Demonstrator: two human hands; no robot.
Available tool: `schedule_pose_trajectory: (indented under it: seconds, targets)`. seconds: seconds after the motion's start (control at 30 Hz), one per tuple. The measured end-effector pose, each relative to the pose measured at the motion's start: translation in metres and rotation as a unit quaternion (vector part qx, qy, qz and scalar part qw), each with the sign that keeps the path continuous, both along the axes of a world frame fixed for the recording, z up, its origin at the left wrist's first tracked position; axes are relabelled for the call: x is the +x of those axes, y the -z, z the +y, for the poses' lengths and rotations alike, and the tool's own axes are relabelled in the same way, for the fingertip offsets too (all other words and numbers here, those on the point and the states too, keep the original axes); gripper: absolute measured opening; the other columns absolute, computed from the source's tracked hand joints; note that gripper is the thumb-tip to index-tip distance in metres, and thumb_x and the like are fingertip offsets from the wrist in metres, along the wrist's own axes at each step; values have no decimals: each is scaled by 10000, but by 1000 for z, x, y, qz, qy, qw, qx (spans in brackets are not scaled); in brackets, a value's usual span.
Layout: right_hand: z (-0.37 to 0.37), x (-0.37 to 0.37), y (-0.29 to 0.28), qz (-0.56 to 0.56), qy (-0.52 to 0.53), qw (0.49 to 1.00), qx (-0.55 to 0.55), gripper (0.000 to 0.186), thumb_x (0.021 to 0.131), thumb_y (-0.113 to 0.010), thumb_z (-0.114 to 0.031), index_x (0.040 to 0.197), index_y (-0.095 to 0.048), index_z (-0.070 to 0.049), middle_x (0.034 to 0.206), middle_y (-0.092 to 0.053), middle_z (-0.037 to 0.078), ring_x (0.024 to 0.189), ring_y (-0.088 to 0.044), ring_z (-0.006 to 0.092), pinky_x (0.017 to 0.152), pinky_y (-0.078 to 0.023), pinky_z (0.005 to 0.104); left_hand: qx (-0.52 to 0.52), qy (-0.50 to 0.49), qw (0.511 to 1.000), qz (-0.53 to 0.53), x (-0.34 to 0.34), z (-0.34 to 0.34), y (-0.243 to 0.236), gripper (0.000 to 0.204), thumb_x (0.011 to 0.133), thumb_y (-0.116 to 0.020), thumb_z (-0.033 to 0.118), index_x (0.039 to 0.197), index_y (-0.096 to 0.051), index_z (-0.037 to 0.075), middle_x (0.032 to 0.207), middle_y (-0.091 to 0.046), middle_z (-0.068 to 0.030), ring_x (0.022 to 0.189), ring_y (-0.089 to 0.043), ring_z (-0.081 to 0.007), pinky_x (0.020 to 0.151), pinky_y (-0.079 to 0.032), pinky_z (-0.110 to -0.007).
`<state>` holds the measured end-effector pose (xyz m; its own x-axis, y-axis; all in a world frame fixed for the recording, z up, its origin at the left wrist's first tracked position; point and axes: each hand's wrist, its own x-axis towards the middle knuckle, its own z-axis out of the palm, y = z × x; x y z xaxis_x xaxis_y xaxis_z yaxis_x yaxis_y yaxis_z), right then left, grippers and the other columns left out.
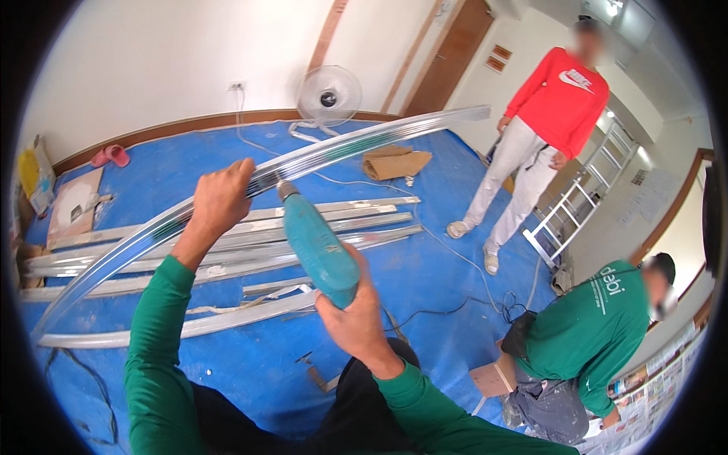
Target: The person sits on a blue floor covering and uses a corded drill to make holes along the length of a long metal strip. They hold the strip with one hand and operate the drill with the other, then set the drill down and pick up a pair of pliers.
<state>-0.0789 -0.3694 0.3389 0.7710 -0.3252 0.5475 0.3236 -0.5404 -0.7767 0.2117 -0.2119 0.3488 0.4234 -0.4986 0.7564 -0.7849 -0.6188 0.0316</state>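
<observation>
My left hand is closed around a long, shiny metal channel, which slants across the view from lower left to upper right. In my right hand is a teal power drill, its front end pointing at the channel. The drill's chuck meets the channel's lower edge just right of my left hand; whether the bit has entered the metal cannot be made out. Beneath my arms, several more metal channels lie side by side on the blue floor sheet.
A person in a red top stands at the right near an aluminium ladder. Another in green crouches at lower right. A fan, folded cardboard, pink slippers and loose cables are on the floor.
</observation>
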Motion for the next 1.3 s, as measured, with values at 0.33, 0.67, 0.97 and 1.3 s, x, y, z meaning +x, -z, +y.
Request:
schedule_pose_trajectory:
  seconds: [0.33,0.67,0.97,1.3]
  targets:
    - [-2,2,2,12,4,1000,-6,767,926,-732,60,1643,-465,13,1448,-678,227,1330,-699,324,1136,-548,443,-7,-5,1000,-14,-1,0,-2,309,826,-731,-5,1099,-604,67,937,-725,-138,805,-763,-403,642,-585,-540]
    - [-2,3,4,-25,2,999,-37,758,928,-740,64,1637,-474,16,1393,-714,215,1248,-748,291,1070,-594,425,8,-14,1000,-7,-4,1,-5,348,847,-740,-28,1166,-632,62,960,-742,-123,812,-776,-384,636,-594,-517]
    - [-2,1,3,-14,-2,1000,-26,755,932,-733,67,1641,-479,15,1428,-693,208,1281,-726,283,1090,-583,420,13,-13,1000,4,-6,2,-7,382,842,-753,-32,1194,-636,61,1007,-765,-130,845,-789,-389,673,-616,-515]
    - [-5,6,4,-61,1,994,-92,777,936,-729,57,1660,-451,0,1516,-660,259,1376,-712,405,1143,-556,458,-21,1,1000,-10,-2,1,-12,341,826,-755,19,1115,-588,88,1001,-736,-143,893,-759,-434,715,-594,-558]
